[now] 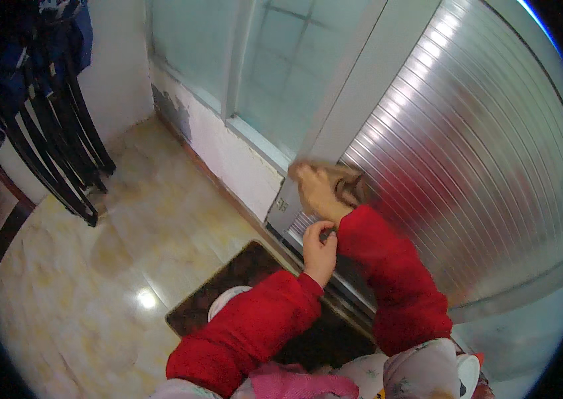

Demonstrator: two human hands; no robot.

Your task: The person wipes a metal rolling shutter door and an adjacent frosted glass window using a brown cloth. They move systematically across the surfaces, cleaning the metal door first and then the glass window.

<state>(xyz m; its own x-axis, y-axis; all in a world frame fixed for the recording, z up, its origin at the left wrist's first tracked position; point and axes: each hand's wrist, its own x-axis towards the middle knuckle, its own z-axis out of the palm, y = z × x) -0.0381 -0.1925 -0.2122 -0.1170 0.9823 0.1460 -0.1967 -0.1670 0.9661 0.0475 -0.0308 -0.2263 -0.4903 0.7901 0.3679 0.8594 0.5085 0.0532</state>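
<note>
My right hand [317, 192], in a red sleeve, grips a brown cloth [349, 185] at the lower part of a sliding door's grey frame. Hand and cloth are blurred. Ribbed translucent panelling [441, 164] fills the door beside them and reflects the red sleeve. My left hand [319, 252] is just below my right wrist, thumb and fingers curled towards each other near the right cuff. Whether those fingertips pinch the cuff or anything small cannot be made out.
A dark mat [221, 284] lies below my arms on the glossy tiled floor [162, 239], with a white shoe or slipper [226, 300] on it. Folded chairs with black legs [57, 134] lean at the upper left. A low wall with peeling paint [231, 159] runs beneath frosted windows [281, 75].
</note>
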